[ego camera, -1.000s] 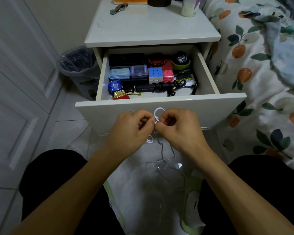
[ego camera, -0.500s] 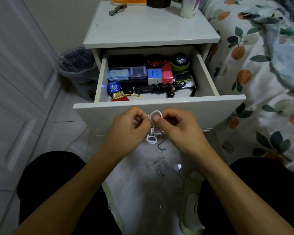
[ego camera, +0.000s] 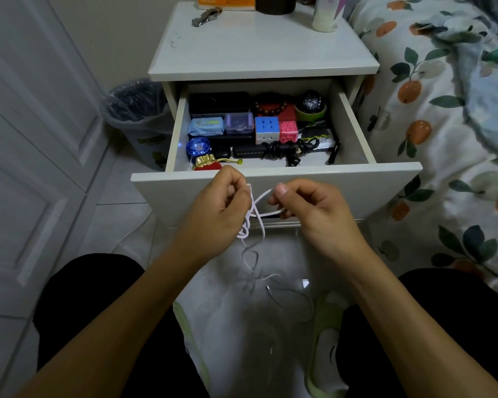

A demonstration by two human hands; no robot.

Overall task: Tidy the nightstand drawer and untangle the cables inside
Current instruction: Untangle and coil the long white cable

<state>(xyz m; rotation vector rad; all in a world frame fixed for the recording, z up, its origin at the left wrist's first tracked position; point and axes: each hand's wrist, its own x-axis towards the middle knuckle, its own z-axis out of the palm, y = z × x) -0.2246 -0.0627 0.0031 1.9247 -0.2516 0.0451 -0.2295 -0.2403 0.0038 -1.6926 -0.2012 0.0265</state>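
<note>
White cable [ego camera: 256,209] hangs knotted before the open drawer [ego camera: 270,182], pinched in both your hands, left [ego camera: 217,208] and right [ego camera: 308,208]; you're mid-untangling, so next work the loop loose.

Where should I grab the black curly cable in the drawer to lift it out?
Grip the black curly cable around its thick bundled middle, coming straight down from above. It lies flat along the open drawer's front, with the top free; its plug end probably dangles if you pull there.
</note>
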